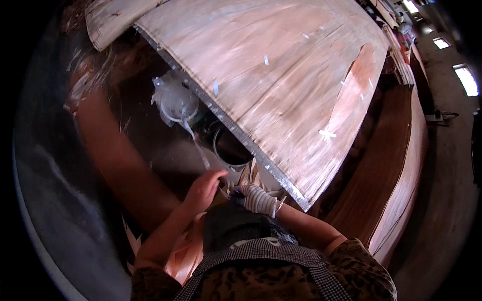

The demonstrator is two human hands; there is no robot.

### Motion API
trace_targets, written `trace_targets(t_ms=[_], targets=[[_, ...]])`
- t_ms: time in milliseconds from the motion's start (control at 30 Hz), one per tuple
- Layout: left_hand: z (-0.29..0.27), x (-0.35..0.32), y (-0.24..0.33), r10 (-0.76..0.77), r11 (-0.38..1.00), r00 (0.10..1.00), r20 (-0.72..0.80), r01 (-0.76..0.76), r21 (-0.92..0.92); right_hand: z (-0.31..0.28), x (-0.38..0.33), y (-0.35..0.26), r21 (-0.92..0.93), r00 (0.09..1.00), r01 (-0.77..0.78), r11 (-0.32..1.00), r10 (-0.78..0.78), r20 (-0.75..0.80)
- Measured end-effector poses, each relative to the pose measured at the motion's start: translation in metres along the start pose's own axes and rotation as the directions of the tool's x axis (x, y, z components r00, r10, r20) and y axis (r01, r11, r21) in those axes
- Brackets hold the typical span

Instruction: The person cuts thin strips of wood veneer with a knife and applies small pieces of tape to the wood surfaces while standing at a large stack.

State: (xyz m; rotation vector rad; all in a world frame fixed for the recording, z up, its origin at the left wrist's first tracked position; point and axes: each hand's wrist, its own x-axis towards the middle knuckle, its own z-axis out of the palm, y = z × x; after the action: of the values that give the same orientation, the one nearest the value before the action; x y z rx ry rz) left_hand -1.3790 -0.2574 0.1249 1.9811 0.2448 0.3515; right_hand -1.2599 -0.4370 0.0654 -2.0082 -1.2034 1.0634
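Observation:
My bare left hand (202,190) is held in front of my waist, its fingers stretched toward the right and nothing clearly visible in them. Close beside it, my right hand (255,200) wears a striped knit glove with dark fingertips. The gloved fingers are curled in, and what they hold, if anything, is too small to make out. Just beyond the hands stands a worktable whose near metal edge (271,168) runs diagonally. A large sheet of thin wood veneer (256,105) covers it, with small white tape pieces (327,134) and a darker reddish patch (354,83).
Beneath the table edge are a dark round bucket (233,150) and a clear plastic bag (175,98). Stacked brown veneer (381,165) lies at the right. A blurred reddish-brown strip (120,150) lies at the left. Pale veneer scraps (186,258) hang by my left forearm.

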Motion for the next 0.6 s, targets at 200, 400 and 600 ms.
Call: trace_targets(t_ms=[200,400,600], targets=[[0.010,-0.018,-0.049,-0.654,0.704,0.717,0.242,0.458,0.543,0.009,0.008,0.022,0.568,0.838,-0.477,0.670,0.543,0.063],[0.047,-0.011,-0.099,-0.381,0.897,0.773,0.508,0.442,0.001,0.027,0.055,0.036,0.928,0.906,-0.274,0.253,0.392,0.161],[0.067,0.082,-0.100,0.103,0.500,0.981,0.162,-0.192,0.844,-0.001,0.083,0.068,0.663,0.803,-0.454,0.595,0.596,0.015]])
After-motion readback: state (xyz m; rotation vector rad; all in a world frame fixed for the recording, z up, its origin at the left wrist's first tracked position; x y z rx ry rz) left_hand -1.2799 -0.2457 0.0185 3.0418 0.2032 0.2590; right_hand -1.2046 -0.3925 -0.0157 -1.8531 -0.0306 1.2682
